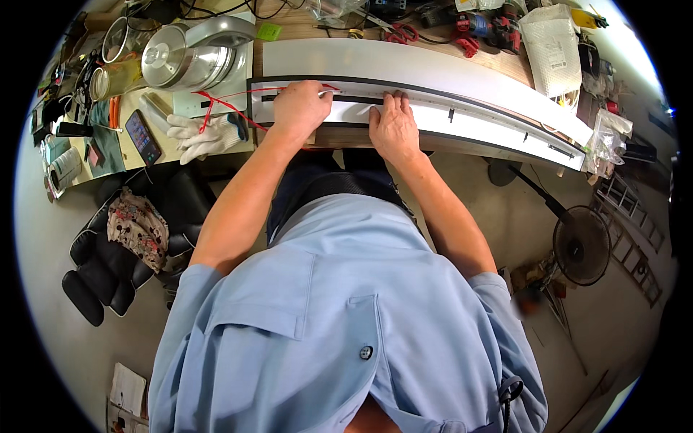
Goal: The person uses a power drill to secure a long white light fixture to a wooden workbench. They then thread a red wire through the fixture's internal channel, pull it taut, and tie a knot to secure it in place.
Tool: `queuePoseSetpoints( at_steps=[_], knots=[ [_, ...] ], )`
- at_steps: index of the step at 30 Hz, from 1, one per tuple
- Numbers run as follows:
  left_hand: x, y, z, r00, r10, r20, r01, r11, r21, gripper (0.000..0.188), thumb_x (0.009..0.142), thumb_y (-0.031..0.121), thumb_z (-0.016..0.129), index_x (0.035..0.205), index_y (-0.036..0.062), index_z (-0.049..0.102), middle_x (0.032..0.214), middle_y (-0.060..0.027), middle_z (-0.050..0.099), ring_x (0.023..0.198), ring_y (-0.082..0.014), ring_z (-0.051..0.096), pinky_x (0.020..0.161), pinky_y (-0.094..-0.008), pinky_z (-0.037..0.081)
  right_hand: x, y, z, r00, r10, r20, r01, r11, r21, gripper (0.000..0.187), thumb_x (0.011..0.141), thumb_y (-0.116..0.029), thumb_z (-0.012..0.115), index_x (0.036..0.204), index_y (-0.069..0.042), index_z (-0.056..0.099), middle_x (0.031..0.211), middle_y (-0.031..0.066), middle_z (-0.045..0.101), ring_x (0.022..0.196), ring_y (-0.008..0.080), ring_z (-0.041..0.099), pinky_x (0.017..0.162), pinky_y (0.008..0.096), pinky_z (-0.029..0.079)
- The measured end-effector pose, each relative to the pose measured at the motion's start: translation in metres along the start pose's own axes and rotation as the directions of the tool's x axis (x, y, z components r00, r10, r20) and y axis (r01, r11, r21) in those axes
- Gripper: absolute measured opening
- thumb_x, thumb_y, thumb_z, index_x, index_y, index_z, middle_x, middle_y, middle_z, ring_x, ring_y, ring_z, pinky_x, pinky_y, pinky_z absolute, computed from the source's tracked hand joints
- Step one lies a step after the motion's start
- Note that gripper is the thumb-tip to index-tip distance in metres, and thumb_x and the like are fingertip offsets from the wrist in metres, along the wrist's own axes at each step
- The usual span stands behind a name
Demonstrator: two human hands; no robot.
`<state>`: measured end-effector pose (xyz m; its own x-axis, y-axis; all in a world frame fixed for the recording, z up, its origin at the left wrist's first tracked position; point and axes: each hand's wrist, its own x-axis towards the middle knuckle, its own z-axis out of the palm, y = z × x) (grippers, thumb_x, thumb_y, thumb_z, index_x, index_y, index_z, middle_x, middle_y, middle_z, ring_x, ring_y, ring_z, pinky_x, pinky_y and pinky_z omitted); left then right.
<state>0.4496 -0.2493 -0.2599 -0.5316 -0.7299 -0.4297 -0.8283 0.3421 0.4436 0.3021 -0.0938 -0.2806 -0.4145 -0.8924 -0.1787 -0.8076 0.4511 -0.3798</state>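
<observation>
A long white panel (pixel 433 115) with black edging lies along the bench's near edge, with a black strip (pixel 354 100) running lengthwise on it. My left hand (pixel 297 110) is closed over the panel's left part; a small whitish end shows by its fingertips, and the thing itself is mostly hidden. Thin red wire (pixel 211 103) loops at the panel's left end, and a bit of red also shows beside my left fingertips. Flat on the panel, a little to the right, rests my right hand (pixel 395 128) with its fingers stretched out.
Behind lies a plain white board (pixel 404 61), with red-handled scissors (pixel 399 33) and a red drill (pixel 498 32) beyond. A glass kettle (pixel 180 61), white gloves (pixel 198 136) and a phone (pixel 142 137) are at left. A fan (pixel 581 245) stands on the right.
</observation>
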Motion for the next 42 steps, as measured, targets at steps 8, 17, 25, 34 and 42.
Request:
queuePoseSetpoints(
  at_steps=[8,17,25,34,42],
  knots=[
    [0.002,-0.007,0.013,1.0,-0.001,-0.007,0.001,0.999,-0.039,0.03,0.085,0.035,0.064,0.094,0.0081,0.076,0.086,-0.0177,0.072,0.087,-0.0378,0.069,0.081,-0.0446,0.055,0.005,-0.037,-0.009,0.992,0.067,-0.105,-0.043,0.976,0.212,0.034,0.091,-0.023,0.062,0.109,0.005,0.06,0.11,0.0261,0.065,0.104,0.0449,0.06,0.089,0.051,0.048],
    [0.001,-0.006,0.005,0.999,0.041,-0.021,-0.042,0.997,-0.066,0.03,0.085,0.034,0.064,0.094,0.0076,0.076,0.087,-0.0176,0.072,0.085,-0.0391,0.068,0.078,-0.0448,0.055,0.034,-0.018,0.03,0.994,0.111,-0.004,-0.111,0.994,-0.013,0.032,0.092,-0.03,0.061,0.084,0.001,0.067,0.084,0.0211,0.07,0.082,0.0398,0.065,0.077,0.0476,0.051],
    [-0.006,-0.008,0.002,0.994,-0.078,0.082,0.106,0.894,-0.436,0.027,0.095,0.024,0.056,0.105,0.0033,0.071,0.087,-0.0147,0.072,0.075,-0.0264,0.071,0.067,-0.0357,0.058,0.048,-0.018,0.027,0.975,0.145,0.169,-0.136,0.989,-0.061,0.043,0.095,-0.035,0.053,0.077,0.002,0.068,0.084,0.0239,0.07,0.082,0.0422,0.065,0.084,0.0461,0.049],
    [0.0,-0.001,-0.009,0.796,-0.063,0.602,0.527,0.561,-0.639,0.038,0.1,0.016,0.048,0.135,-0.001,0.049,0.099,-0.0173,0.067,0.067,-0.0198,0.068,0.058,-0.032,0.058,0.048,-0.017,0.019,0.972,0.097,0.215,-0.09,0.995,-0.045,0.04,0.093,-0.032,0.053,0.081,0.003,0.069,0.087,0.0252,0.07,0.085,0.0435,0.065,0.085,0.0475,0.05],
    [0.016,-0.004,-0.027,0.711,-0.049,0.701,0.459,0.788,-0.41,0.033,0.101,0.025,0.046,0.112,-0.0038,0.056,0.096,-0.0185,0.067,0.066,-0.0189,0.068,0.054,-0.029,0.056,0.051,-0.022,0.014,0.928,0.196,0.316,-0.178,0.98,-0.086,0.043,0.097,-0.038,0.054,0.092,0.002,0.07,0.097,0.0229,0.071,0.098,0.0418,0.064,0.088,0.0451,0.052]
  ],
)
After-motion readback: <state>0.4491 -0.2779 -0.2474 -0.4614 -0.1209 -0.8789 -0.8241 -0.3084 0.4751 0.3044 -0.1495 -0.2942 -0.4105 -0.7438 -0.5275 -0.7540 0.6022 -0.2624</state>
